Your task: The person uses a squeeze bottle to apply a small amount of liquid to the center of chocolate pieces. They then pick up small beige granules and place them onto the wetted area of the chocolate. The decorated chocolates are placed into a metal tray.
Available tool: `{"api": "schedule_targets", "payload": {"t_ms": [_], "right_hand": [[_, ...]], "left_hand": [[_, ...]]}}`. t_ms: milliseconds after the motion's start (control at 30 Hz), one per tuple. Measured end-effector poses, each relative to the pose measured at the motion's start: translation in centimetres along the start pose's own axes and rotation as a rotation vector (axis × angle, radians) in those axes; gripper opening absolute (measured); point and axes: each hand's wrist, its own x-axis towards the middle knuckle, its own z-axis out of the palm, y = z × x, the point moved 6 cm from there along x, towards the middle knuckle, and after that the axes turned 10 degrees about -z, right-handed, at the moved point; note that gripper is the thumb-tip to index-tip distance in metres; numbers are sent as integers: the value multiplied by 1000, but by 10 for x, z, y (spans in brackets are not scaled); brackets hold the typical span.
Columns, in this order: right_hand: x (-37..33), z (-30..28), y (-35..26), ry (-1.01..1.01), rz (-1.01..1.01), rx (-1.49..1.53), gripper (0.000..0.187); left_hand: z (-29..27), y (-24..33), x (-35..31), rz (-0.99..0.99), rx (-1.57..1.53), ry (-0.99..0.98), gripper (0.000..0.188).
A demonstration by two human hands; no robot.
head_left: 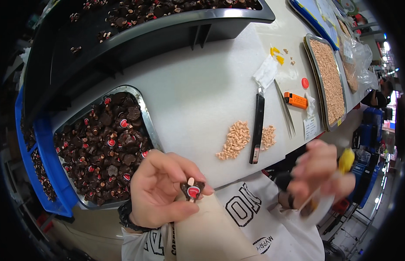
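Observation:
Between the thumb and fingers of my left hand (pixel 161 191) is a small dark brown figure piece (pixel 193 189), its front carrying a red-and-white disc and pale peach bits. My right hand (pixel 315 174) is smeared by motion at the lower right. Its fingers look closed around something thin; a yellow end (pixel 346 160) shows beside them, though the blur hides what it is. Left of my left hand stands a metal tray (pixel 156 135) heaped with similar brown pieces (pixel 111 169). Small peach bits (pixel 235 141) lie in a pile on the white table beyond my hands.
A black-handled knife (pixel 257 126), tweezers (pixel 286 108) and an orange lighter (pixel 296 100) lie on the table (pixel 189 95). A tray of peach bits (pixel 327 80) stands at right. Blue bins (pixel 54 169) border the left; a black raised tray (pixel 167 37) spans the far side.

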Motion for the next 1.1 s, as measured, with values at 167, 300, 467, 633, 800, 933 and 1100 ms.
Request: {"api": "schedule_targets", "payload": {"t_ms": [167, 300, 467, 633, 800, 933, 1100], "right_hand": [[-33, -6, 38, -220, 461, -146, 30], [-48, 2, 49, -336, 461, -233, 29], [-51, 9, 51, -317, 446, -243, 30], [-52, 12, 49, -322, 434, -271, 32], [-55, 9, 48, -328, 437, -305, 31], [-41, -1, 31, -30, 305, -157, 27], [9, 22, 7, -28, -88, 229, 28]], "left_hand": [[-1, 6, -2, 19, 329, -18, 44], [-1, 1, -3, 31, 286, 14, 44], [0, 1, -2, -56, 243, 70, 47], [0, 1, -2, -60, 230, 65, 45], [0, 2, -2, -24, 218, 45, 41], [3, 0, -2, -56, 148, 57, 41], [3, -4, -2, -101, 224, -90, 44]]}}
